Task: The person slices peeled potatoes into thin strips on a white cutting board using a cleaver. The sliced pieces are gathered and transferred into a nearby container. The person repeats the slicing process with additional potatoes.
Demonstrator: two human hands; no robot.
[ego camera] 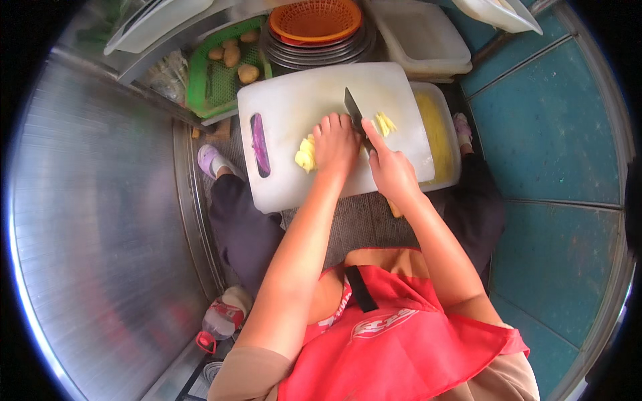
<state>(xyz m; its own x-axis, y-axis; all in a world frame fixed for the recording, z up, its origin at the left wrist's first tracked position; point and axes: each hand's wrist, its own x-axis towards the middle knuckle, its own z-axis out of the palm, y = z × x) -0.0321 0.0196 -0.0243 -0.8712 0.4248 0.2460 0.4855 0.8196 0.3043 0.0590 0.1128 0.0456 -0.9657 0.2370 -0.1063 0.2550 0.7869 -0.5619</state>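
Note:
A white plastic cutting board (296,103) lies across the space before me, with a slot at its left end. My left hand (337,143) rests palm down on it, pressing pale yellow slices (305,155), perhaps potato; they fan out on the hand's left side and are partly hidden beneath it. In my right hand (395,168) is a kitchen knife (354,109), its dark blade close beside the left fingers. The forefinger lies along the blade, and the end of a wooden handle shows below the wrist. A small heap of cut strips (385,124) sits right of the blade.
Under the board's right end stands a plastic tub (455,145) with yellow contents. Behind are a green basket (200,90) with several potatoes (231,55), stacked trays topped by an orange basket (316,22), and a translucent bin (421,37). A bottle (220,318) lies left.

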